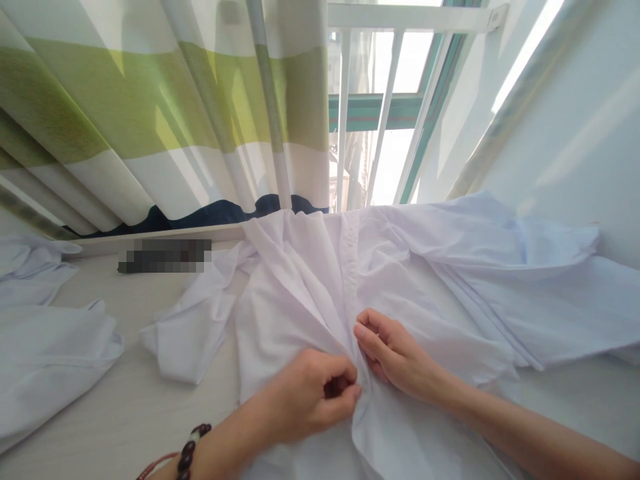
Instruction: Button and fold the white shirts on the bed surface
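A white long-sleeved shirt (295,293) lies spread over the pale surface, its front placket running down the middle and its upper part reaching the window side. My left hand (320,393) is closed in a pinch on the placket edge low on the shirt. Just above and to the right, my right hand (390,347) has its fingers closed on the same strip of cloth. Any button between the fingers is hidden. One sleeve (195,333) is stretched out to the left of the shirt. A dark beaded bracelet (187,455) circles my left wrist.
More white cloth (50,360) lies at the left, and another white garment (540,287) at the right. A blurred dark object (165,256) rests near the back ledge. Behind stand a green-and-white curtain (200,100) and a white window railing (385,120).
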### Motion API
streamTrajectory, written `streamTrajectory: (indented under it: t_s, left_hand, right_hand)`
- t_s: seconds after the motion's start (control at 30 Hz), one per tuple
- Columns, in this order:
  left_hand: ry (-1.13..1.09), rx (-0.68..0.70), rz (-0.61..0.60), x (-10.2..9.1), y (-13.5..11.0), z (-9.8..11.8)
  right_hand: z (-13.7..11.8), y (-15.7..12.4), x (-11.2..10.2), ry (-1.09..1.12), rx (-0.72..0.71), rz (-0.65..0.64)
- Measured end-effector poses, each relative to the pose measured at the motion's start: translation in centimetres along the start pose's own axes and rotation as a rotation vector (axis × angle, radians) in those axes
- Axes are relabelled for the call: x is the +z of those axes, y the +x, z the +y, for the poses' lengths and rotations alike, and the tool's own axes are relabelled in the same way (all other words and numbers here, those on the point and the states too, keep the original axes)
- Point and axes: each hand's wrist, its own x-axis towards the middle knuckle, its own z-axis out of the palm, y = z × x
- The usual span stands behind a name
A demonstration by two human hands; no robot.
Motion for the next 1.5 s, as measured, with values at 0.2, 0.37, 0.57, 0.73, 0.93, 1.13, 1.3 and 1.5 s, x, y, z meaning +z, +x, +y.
streamTrajectory:
  t_s: [0.2,0.37,0.57,0.73,0.93,1.13,1.3,1.5]
  left_hand:
    - [-0.049,-0.054,-0.116,-0.3,-0.3,0.9]
    - [-0.238,-0.468,0.000,-2.6,0.6,0.5]
    - [-0.301,-0.648,0.182,-5.3,1.6,-0.4]
    - [-0.264,-0.671,0.177,-4.7,2.0,-0.6]
    - [-0.260,-0.622,0.169,-4.6,1.8,-1.0]
    - [-0.260,-0.494,0.285,-4.5,1.4,-1.9]
    - [-0.248,-0.378,0.527,-4.2,1.5,-1.7]
    - [-0.307,-0.382,0.400,-4.7,1.5,-2.3]
  right_hand:
    - [0.0,0.2,-0.2,0.044,0.091,-0.037]
    - [0.2,0.1,-1.1,0.279,0.114,-0.188]
    - [-0.5,-0.4,-2.3,0.264,0.173,-0.362]
    - [-0.8,-0.1,-2.7,0.117,0.161,-0.358]
    - [-1.6,0.8,-3.9,-0.109,0.042,-0.006]
    - [-3.7,2.1,-3.2,-0.609,-0.240,0.245]
    - [-3.8,4.0,-2.3,-0.802,-0.296,0.265]
    - [-2.7,5.7,-2.9,-0.743,0.101,-0.084]
